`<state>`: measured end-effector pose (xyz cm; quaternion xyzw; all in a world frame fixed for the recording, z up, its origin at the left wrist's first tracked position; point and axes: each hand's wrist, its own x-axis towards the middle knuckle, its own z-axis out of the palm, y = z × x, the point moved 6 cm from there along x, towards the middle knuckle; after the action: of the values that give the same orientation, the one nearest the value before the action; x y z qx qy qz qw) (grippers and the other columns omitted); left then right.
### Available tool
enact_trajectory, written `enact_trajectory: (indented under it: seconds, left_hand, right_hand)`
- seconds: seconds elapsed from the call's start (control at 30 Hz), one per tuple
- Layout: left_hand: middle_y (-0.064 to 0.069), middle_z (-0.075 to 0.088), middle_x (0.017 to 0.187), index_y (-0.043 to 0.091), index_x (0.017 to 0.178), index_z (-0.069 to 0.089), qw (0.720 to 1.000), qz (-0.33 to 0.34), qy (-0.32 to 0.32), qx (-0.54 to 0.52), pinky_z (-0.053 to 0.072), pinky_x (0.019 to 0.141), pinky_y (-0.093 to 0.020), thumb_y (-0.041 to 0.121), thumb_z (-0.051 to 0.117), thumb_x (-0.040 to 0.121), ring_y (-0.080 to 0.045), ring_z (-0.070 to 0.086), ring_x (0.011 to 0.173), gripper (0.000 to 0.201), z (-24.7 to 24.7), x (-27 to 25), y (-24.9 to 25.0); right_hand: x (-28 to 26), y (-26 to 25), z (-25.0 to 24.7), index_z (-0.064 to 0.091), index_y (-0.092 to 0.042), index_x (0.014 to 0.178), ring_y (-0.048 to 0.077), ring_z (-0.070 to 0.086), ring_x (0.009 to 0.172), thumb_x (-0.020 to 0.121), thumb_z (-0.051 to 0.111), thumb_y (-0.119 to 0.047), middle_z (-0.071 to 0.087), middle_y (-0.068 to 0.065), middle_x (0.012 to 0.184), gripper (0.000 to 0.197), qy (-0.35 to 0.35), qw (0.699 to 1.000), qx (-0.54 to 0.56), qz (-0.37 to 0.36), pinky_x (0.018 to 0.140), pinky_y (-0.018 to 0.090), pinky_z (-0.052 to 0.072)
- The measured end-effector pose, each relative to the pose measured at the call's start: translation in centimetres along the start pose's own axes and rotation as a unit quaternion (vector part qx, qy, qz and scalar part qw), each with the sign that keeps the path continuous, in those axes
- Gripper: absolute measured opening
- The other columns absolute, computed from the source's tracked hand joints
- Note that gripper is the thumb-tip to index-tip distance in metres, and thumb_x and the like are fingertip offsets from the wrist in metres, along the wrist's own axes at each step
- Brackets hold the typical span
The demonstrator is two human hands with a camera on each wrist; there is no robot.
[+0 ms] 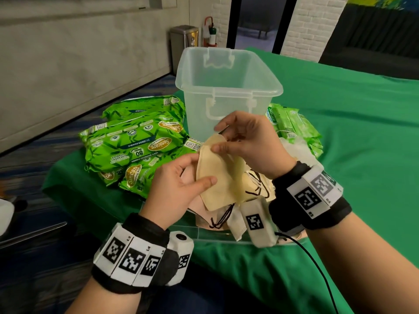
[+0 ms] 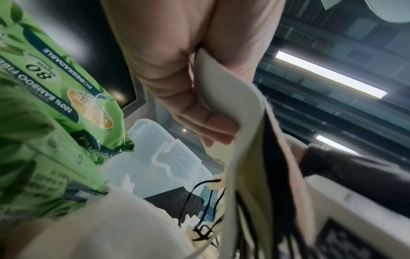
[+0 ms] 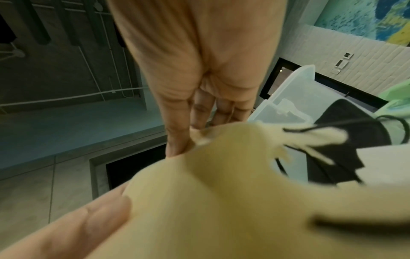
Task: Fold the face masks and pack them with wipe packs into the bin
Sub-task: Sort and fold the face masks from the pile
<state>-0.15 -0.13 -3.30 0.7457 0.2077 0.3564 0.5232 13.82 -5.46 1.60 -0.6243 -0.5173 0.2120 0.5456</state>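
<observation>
A cream face mask (image 1: 221,175) with dark ear loops is held up between both hands in front of me. My left hand (image 1: 181,177) pinches its left edge between thumb and fingers. My right hand (image 1: 244,143) pinches its upper edge. More cream masks (image 1: 233,220) with black loops lie heaped in a clear tray (image 1: 204,234) below. The clear plastic bin (image 1: 226,87) stands upright behind the hands. Large green wipe packs (image 1: 136,143) lie stacked to its left. In the left wrist view the mask (image 2: 239,122) runs down from my fingers (image 2: 210,126).
Smaller pale green wipe packs (image 1: 294,128) lie right of the bin. Everything sits on a green cloth-covered table (image 1: 340,155) whose left edge drops to carpet. A metal trash can (image 1: 183,41) stands far behind. A black cable (image 1: 317,268) trails from my right wrist.
</observation>
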Motion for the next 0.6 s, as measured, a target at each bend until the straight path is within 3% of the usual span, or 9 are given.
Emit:
enact_trajectory:
  seconds: [0.1,0.17,0.2,0.27,0.33,0.37,0.43,0.53,0.6]
  left_hand:
    - [0.011,0.071,0.101,0.036,0.107,0.057,0.999,-0.009,0.015,-0.033,0.052,0.085,-0.027,0.02,0.074,0.065,-0.009,0.067,0.094,0.048,-0.4,0.2,-0.5]
    - [0.005,0.072,0.096,0.036,0.101,0.058,0.998,-0.022,0.029,-0.059,0.053,0.08,-0.037,0.019,0.069,0.071,-0.014,0.068,0.088,0.036,-0.7,0.2,-0.8]
    - [0.003,0.072,0.092,0.036,0.096,0.059,0.997,-0.026,0.039,-0.064,0.052,0.078,-0.04,0.019,0.066,0.075,-0.015,0.067,0.084,0.028,-0.9,0.3,-0.9]
    - [0.011,0.071,0.088,0.034,0.09,0.059,0.996,-0.023,0.066,-0.053,0.052,0.078,-0.03,0.012,0.06,0.085,-0.005,0.064,0.085,0.022,-1.4,0.3,-1.0]
    - [0.021,0.067,0.089,0.03,0.09,0.06,0.995,-0.019,0.088,-0.037,0.044,0.081,-0.01,0.001,0.051,0.091,0.011,0.06,0.091,0.031,-1.7,0.3,-0.9]
    - [0.022,0.065,0.095,0.031,0.091,0.06,0.995,-0.019,0.091,-0.037,0.042,0.086,-0.01,0.0,0.047,0.093,0.013,0.058,0.094,0.033,-1.7,0.3,-0.7]
    - [0.021,0.068,0.098,0.033,0.095,0.063,0.994,-0.029,0.085,-0.068,0.044,0.091,-0.02,0.009,0.045,0.096,0.007,0.06,0.098,0.03,-1.3,0.2,-0.3]
    - [0.026,0.069,0.084,0.025,0.1,0.065,0.988,-0.036,0.078,-0.124,0.044,0.077,-0.007,0.023,0.04,0.098,0.013,0.06,0.085,0.025,-0.7,-0.2,0.6]
    - [0.024,0.07,0.081,0.027,0.096,0.065,0.986,-0.041,0.064,-0.147,0.045,0.072,-0.007,0.037,0.047,0.092,0.011,0.062,0.081,0.021,-0.5,-0.4,0.9]
  right_hand:
    - [-0.2,0.3,-0.7,0.068,-0.022,0.084,0.013,0.057,0.061,0.065,0.079,-0.002,0.063,-0.006,0.06,0.03,0.038,0.999,-0.014,0.002,0.067,0.033,0.052]
    - [-0.4,0.4,-1.2,0.067,-0.016,0.073,0.013,0.059,0.064,0.07,0.076,0.0,0.066,-0.002,0.065,0.019,0.051,0.999,-0.001,0.002,0.067,0.031,0.052]
    - [-0.4,0.5,-1.6,0.063,-0.014,0.07,0.01,0.058,0.062,0.073,0.072,0.003,0.065,-0.003,0.064,0.019,0.065,0.998,0.02,0.004,0.062,0.023,0.05]
    - [-0.5,0.8,-2.3,0.055,-0.013,0.071,0.001,0.051,0.053,0.08,0.064,0.006,0.058,-0.011,0.056,0.023,0.103,0.991,0.081,0.016,0.054,0.013,0.041]
    - [-0.7,1.1,-2.6,0.051,-0.014,0.072,0.004,0.045,0.051,0.084,0.059,0.004,0.053,-0.009,0.055,0.023,0.108,0.985,0.128,0.037,0.049,0.016,0.034]
    - [-0.7,1.1,-2.3,0.051,-0.015,0.073,0.007,0.044,0.051,0.085,0.059,0.003,0.053,-0.007,0.056,0.023,0.095,0.985,0.138,0.044,0.049,0.019,0.032]
    - [-0.8,0.9,-1.2,0.051,-0.014,0.075,0.005,0.046,0.05,0.085,0.058,0.003,0.055,-0.008,0.056,0.022,0.056,0.987,0.14,0.051,0.048,0.015,0.035]
    - [-0.9,0.6,0.6,0.05,-0.013,0.076,-0.003,0.049,0.05,0.085,0.059,0.002,0.058,-0.004,0.061,0.02,0.029,0.993,0.1,0.047,0.05,0.009,0.038]
    - [-0.9,0.6,1.2,0.05,-0.014,0.075,-0.004,0.048,0.046,0.085,0.061,-0.001,0.055,-0.002,0.063,0.02,0.043,0.996,0.062,0.042,0.049,0.007,0.035]
